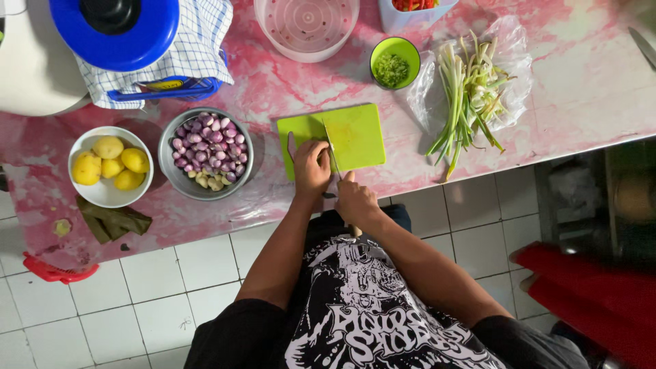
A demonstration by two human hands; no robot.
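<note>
A green cutting board (359, 133) lies on the pink marbled counter (273, 85). My left hand (311, 167) rests curled on the board's near left part, pressing down on something small that I cannot make out. My right hand (355, 199) grips the handle of a knife (332, 149), whose thin blade lies across the board right beside my left fingers.
A metal bowl of purple shallots (207, 152) and a white bowl of yellow potatoes (109, 166) stand at the left. Lemongrass stalks on a plastic bag (470, 89), a small green cup of chopped greens (394, 63) and a clear tub (307, 27) stand behind the board. Leaves (113, 221) lie near the edge.
</note>
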